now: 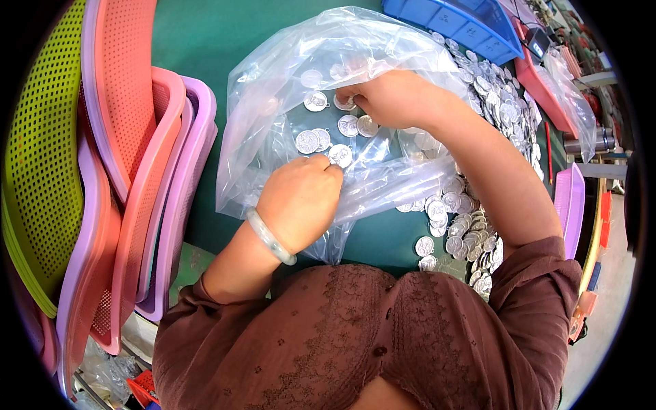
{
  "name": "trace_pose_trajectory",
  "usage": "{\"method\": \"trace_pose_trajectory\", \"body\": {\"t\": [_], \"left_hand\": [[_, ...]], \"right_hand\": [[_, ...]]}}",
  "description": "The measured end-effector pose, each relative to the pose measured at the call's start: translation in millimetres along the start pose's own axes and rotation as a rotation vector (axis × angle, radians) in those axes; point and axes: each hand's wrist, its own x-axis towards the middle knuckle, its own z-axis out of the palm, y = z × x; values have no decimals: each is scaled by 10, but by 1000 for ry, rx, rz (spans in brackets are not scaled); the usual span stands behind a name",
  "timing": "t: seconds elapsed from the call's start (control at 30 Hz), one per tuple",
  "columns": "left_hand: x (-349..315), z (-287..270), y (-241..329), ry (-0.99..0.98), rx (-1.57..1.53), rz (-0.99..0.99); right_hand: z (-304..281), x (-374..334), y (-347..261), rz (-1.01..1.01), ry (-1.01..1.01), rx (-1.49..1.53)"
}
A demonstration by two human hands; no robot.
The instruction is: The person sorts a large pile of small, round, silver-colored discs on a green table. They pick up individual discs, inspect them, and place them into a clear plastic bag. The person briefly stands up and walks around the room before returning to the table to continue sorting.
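A large clear plastic bag point(273, 82) lies spread on the green table, with several round silver medals, each with a small ring, in its open mouth. My right hand point(393, 99) reaches into the bag from the right, its fingers bent and closed at a medal point(344, 104); bag film partly covers the fingertips. My left hand point(304, 195), with a pale bangle point(270, 236) on the wrist, is closed at the near side of the bag. Its knuckles are beside another medal point(340, 156), and what its curled fingers hold is hidden. Between the hands lie a pair of medals point(357, 126) and an overlapping pair point(312, 141).
A big heap of silver medals point(502, 102) runs down the right of the green table point(184, 41). Beyond it stand a blue bin point(458, 27) and a pink tray point(547, 89). Nested pink, purple and green perforated baskets point(130, 82) crowd the left. A red stick point(549, 152) lies at right.
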Motion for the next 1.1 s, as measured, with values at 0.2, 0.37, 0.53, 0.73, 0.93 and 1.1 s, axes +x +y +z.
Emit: {"method": "trace_pose_trajectory", "body": {"t": [0.2, 0.37, 0.53, 0.73, 0.93, 1.1], "left_hand": [[6, -4, -1, 4, -13, -5], [13, 0, -5, 6, -7, -3], [7, 2, -8, 28, -22, 0], [43, 1, 39, 136, -121, -148], [156, -167, 173, 753, -653, -288], [96, -205, 448, 315, -1364, -246]], "right_hand": [[27, 49, -44, 10, 89, -4], [207, 241, -62, -120, 253, -21], [269, 327, -133, -32, 129, 92], [255, 195, -192, -164, 245, 246], [-139, -330, -285, -180, 106, 623], [-216, -985, -377, -110, 163, 989]]}}
